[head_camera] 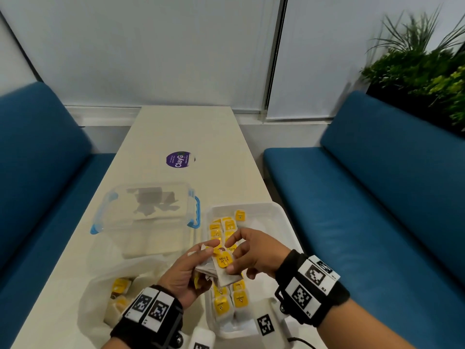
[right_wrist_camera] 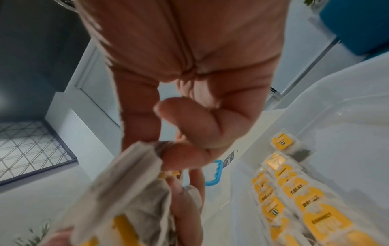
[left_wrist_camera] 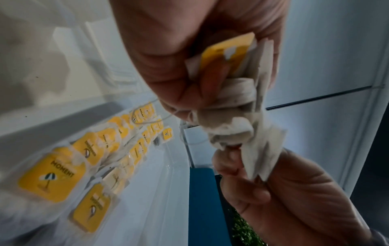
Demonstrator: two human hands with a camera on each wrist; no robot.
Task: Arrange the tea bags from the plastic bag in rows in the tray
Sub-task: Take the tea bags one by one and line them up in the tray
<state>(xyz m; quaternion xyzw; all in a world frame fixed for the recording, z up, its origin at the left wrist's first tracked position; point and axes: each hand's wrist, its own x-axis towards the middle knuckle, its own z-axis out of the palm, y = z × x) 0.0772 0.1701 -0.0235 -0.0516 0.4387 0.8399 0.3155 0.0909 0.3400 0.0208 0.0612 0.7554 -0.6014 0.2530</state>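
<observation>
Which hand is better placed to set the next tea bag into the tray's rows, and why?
The right hand, probably. It already pinches one tea bag from the bunch that the left hand grips, and it hangs directly over the tray.

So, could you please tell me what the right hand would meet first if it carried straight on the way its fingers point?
Probably the bunch of tea bags gripped by the left hand; the right hand already touches them.
</observation>
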